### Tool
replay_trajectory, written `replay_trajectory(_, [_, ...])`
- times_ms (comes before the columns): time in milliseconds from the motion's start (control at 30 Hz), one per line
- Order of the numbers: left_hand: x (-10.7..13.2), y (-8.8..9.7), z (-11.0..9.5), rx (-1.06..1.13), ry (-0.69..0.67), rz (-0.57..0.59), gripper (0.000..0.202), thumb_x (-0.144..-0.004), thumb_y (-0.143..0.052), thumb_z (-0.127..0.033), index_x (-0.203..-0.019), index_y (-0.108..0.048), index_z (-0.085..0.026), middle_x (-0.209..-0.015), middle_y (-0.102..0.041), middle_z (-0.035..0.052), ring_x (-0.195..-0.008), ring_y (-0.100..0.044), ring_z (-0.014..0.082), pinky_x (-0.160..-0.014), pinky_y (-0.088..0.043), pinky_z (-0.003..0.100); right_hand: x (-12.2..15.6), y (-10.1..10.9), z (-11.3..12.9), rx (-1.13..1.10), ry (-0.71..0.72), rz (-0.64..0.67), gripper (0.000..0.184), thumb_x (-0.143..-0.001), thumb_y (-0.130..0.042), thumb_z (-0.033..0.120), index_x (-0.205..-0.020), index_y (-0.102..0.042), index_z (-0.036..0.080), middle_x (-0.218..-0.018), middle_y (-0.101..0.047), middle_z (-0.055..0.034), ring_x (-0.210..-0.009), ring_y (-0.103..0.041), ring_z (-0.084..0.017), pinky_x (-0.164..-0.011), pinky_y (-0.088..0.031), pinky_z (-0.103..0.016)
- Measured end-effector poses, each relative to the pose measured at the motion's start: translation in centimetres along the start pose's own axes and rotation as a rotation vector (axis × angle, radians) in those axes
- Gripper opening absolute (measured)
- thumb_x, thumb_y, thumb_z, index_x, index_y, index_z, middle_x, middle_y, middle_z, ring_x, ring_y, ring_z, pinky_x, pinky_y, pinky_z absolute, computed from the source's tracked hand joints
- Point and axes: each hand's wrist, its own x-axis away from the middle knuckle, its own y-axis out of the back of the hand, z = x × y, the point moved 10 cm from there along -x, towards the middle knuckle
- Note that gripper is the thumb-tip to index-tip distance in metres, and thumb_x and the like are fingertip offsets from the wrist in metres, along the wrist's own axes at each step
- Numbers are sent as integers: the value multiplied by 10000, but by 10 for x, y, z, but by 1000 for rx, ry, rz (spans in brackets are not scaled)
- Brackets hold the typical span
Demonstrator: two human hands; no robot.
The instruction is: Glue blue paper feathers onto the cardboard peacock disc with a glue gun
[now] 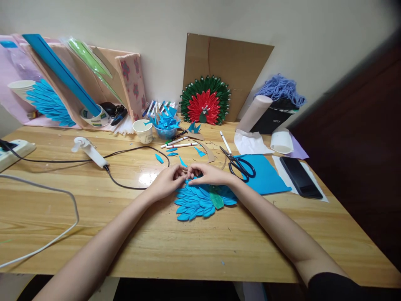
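Note:
My left hand (169,182) and my right hand (210,174) meet at the far edge of a layered blue petal piece (196,202). Fingers of both hands are closed in a pinch, with a bit of blue petal between the fingertips. The layered piece lies on the table and carries a green strip (216,199) on its right part; my right hand and wrist cover its upper side. Just beyond my fingers are loose blue petals (159,159). Black-handled scissors (242,167) rest on a blue sheet (271,177) to the right.
A glue gun (90,152) with a trailing black cord lies left. Farther back stand a paper cup (143,132), a bowl (166,133) of blue scraps and a red-green feathered fan (205,102) against cardboard (225,58). A phone (300,177) lies right, a white cable (75,205) left.

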Motion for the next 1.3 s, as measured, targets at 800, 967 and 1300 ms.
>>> replay_trajectory(800, [15,20,16,-16,142,-156,195,-796,-484,-253,-943,-585,-172,-942,-655,80,-887,-602,204,-789,-446,328,25,73,-24,169,-270,-230,215,-716,-638,286,-848,-544,144,-803,-600,-45,-702,-559,-144,-610,-436,-255])
replay_trajectory(967, [17,7,33,288,274,-110,307,-694,-593,-266,-963,-567,-119,-990,-640,134,-898,-614,230,-759,-484,355,33,74,-45,242,-382,-148,343,-604,-732,284,-857,-552,140,-828,-612,-50,-730,-572,-159,-609,-443,-249])
replay_trajectory(1300, [18,1,32,434,361,-98,335,-622,-649,-254,-920,-609,-106,-1006,-639,146,-908,-606,237,-752,-478,351,29,67,-70,37,-482,-138,178,-604,-684,190,-722,-561,139,-621,-592,5,-566,-546,-120,-526,-404,-227])
